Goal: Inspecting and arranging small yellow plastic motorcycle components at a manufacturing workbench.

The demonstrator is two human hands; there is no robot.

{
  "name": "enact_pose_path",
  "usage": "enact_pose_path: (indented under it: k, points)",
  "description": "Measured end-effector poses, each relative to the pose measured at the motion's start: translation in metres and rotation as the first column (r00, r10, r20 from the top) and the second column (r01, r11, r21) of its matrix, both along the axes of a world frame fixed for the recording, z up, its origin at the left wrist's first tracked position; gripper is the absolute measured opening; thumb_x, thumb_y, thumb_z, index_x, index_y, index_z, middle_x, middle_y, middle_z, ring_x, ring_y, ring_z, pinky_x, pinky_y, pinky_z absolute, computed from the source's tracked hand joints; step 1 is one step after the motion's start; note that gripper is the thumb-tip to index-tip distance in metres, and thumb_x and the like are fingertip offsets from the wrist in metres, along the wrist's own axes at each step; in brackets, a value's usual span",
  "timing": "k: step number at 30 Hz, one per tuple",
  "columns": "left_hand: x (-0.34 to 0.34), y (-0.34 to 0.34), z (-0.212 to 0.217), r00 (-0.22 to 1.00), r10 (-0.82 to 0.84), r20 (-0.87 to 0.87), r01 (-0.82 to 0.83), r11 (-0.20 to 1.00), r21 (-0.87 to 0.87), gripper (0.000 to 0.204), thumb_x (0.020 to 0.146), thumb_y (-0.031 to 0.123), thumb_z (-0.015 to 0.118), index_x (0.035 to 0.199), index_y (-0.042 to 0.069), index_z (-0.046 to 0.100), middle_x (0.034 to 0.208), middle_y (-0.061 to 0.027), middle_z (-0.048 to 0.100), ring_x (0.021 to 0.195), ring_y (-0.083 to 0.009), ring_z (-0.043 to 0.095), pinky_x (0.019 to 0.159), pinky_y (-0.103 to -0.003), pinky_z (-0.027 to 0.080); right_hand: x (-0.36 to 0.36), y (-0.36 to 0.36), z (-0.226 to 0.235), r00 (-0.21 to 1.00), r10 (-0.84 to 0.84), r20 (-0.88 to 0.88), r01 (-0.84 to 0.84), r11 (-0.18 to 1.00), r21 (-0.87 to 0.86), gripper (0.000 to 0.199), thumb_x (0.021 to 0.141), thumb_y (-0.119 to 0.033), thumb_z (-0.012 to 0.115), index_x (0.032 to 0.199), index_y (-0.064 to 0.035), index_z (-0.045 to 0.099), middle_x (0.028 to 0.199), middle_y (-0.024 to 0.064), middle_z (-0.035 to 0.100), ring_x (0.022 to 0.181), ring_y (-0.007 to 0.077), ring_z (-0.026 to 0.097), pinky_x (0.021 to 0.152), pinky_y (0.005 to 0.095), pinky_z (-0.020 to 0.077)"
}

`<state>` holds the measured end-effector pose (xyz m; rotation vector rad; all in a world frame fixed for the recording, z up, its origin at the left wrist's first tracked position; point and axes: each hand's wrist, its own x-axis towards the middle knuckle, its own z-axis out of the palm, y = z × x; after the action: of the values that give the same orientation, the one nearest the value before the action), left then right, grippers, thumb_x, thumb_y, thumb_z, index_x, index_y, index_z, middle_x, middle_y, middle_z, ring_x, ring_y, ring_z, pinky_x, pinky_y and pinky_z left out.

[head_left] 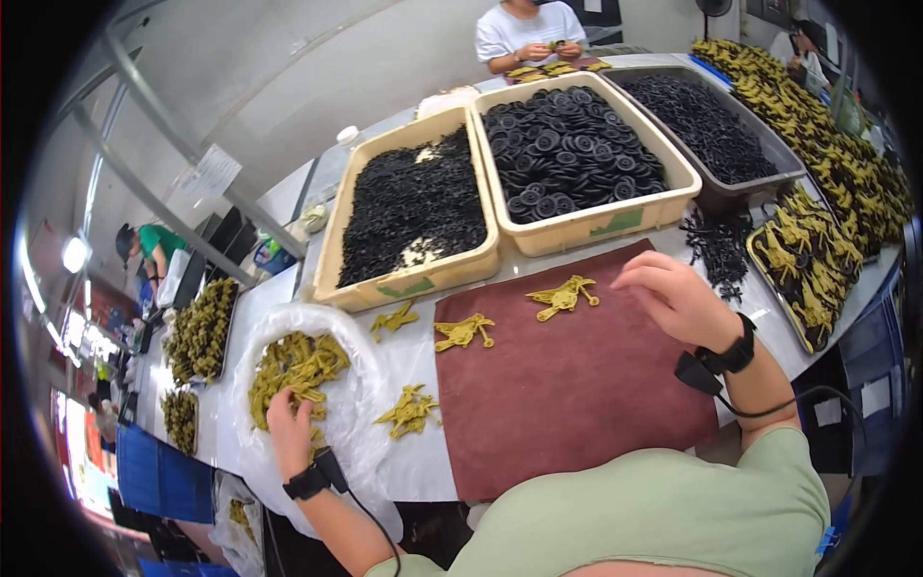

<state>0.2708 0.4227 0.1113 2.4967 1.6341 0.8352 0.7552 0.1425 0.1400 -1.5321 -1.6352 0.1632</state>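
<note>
My left hand [289,429] is at the near edge of a pile of yellow-green plastic bike-frame-shaped parts [298,370] in a clear plastic bag [361,423]. Its fingertips touch the pile, with thumb and fingers slightly apart. My right hand [678,296] hovers above the upper right of a brown-red mat [567,404], its fingers stretched out and nothing visible in them. Left of it lies a yellow-green part [563,297]. A second such part [463,332] lies at the mat's left edge. Beside the bag are two loose parts, one farther [393,319] and one nearer [409,412].
Beyond the mat stand a cream tub of small black pieces [413,202], a cream tub of black wheels [577,154] and a grey tub [779,159]. Loose black pieces [719,252] and a loaded tray [803,264] lie right. A co-worker [529,38] sits across the table.
</note>
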Motion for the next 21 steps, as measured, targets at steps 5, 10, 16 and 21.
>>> enact_pose_path:
  k: [5,10,16,21]
  points:
    - [0.101,-0.047,0.029,0.945,-0.277,0.175,0.276,0.961,0.034,0.031,0.082,0.006,0.055,0.113,-0.001,0.056,0.096,-0.015,0.057,0.09,-0.03,0.056,0.082,-0.037,0.044,0.022,0.051,-0.058,0.996,0.066,0.066,-0.042,0.95,-0.31,0.035,0.082,-0.002,0.057,0.117,-0.004,0.058,0.112,0.0127,0.058,0.104,0.032,0.055,0.088,0.0384,0.0471]
    - [0.197,-0.098,0.018,0.738,-0.601,0.307,0.644,0.763,-0.053,0.036,0.08,0.004,0.056,0.116,-0.001,0.055,0.094,-0.0143,0.056,0.084,-0.0277,0.057,0.077,-0.034,0.047,0.013,0.087,-0.08,0.922,0.117,0.369,0.119,0.822,-0.557,0.052,0.082,-0.009,0.061,0.131,-0.019,0.05,0.127,0.0109,0.049,0.116,0.0342,0.047,0.095,0.0412,0.0449]
    - [0.231,-0.123,0.01,0.603,-0.744,0.288,0.783,0.621,-0.033,0.058,0.067,0.01,0.072,0.121,0.001,0.054,0.095,-0.0145,0.056,0.087,-0.0324,0.057,0.08,-0.039,0.047,0.0,0.082,-0.081,0.936,0.2,0.291,0.007,0.814,-0.581,0.05,0.081,-0.007,0.058,0.129,-0.0194,0.054,0.123,0.01,0.052,0.108,0.0346,0.05,0.092,0.0449,0.0451]
    - [0.244,-0.131,0.005,0.633,-0.771,0.069,0.761,0.636,0.128,0.069,0.058,0.015,0.077,0.12,0.0,0.053,0.096,-0.0113,0.055,0.089,-0.0287,0.056,0.081,-0.038,0.046,-0.026,0.054,-0.048,0.972,0.003,0.233,0.084,0.928,-0.362,0.035,0.088,-0.012,0.054,0.123,-0.0067,0.057,0.114,0.0157,0.058,0.103,0.0309,0.055,0.089,0.0387,0.0459]
